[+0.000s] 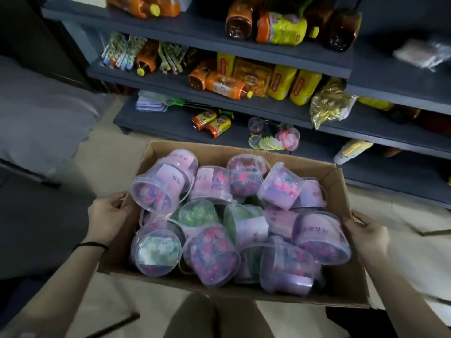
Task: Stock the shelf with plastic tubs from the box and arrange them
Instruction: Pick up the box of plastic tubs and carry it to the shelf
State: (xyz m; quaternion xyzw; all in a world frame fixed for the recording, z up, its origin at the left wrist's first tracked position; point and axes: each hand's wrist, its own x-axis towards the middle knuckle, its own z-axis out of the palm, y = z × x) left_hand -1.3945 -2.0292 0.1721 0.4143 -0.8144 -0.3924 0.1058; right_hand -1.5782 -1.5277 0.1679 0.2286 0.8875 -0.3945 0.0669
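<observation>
Cardboard box [341,291], heaped with lidded plastic tubs [212,254], held in front of the shelf unit [168,128]; stocking apparently not yet begun. Left hand [107,215] curled over the box's left wall; right hand [366,237] clamped on its right wall; hands well apart. Next move: set the box down and free a hand for a tub.
</observation>
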